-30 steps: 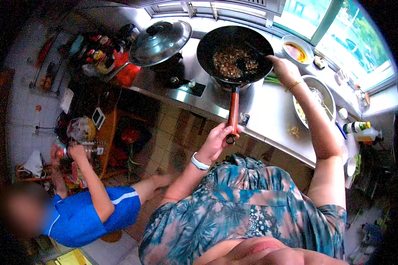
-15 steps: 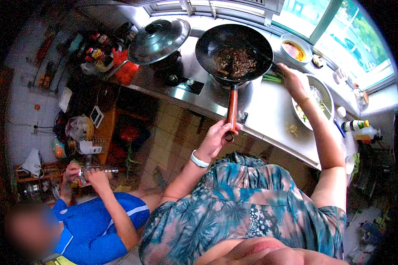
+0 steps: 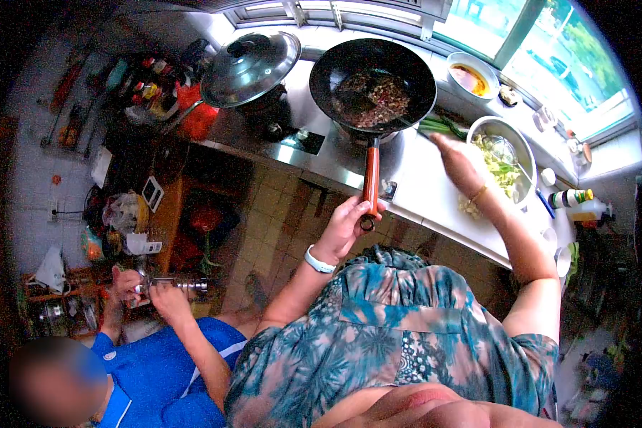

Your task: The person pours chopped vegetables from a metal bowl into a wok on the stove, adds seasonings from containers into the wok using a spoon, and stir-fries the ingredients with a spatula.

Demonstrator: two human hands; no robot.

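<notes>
My left hand (image 3: pixel 349 220) is wrapped round the end of the reddish-brown handle of a black wok (image 3: pixel 328 68) on the stove. Browned, finely chopped food (image 3: pixel 386 107) lies in the wok. My right hand (image 3: pixel 462 162) is closed at the wok's right side, holding a dark spatula (image 3: pixel 405 123) that reaches over the rim into the food. Much of its handle is hidden by the hand. Just right of that hand stands a metal bowl (image 3: pixel 528 146) with pale green cut vegetables (image 3: pixel 503 171) and a metal strainer or ladle in it.
A lidded pan (image 3: pixel 253 68) sits on the left burner. Green stalks (image 3: pixel 444 125) lie right of the wok. A bowl of reddish liquid (image 3: pixel 471 77) stands by the window, bottles (image 3: pixel 571 198) at right. A person in blue (image 3: pixel 164 364) handles a metal object at lower left.
My right hand has moved down and towards me, drawing the spatula through the food. More of the vegetable bowl shows now. My left hand keeps hold of the wok handle.
</notes>
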